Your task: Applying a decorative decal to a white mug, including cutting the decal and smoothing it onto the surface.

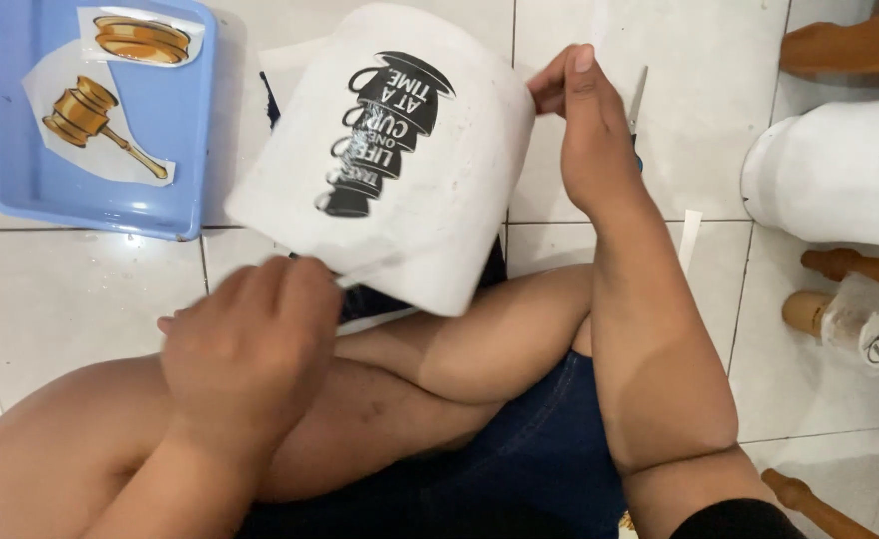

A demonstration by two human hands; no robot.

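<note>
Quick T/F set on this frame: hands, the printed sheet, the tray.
1. Both hands hold the white curved sheet with a black stacked-cups print. True: the left hand grips its near edge, the right hand its far edge.
2. The light blue plastic tray holds two golden cut-out pictures. True.
3. The tray lies on a wooden table. False: it lies on the white tiled floor.
4. The right hand's grip is on the scissors. False: they lie on the floor behind that hand.
</note>
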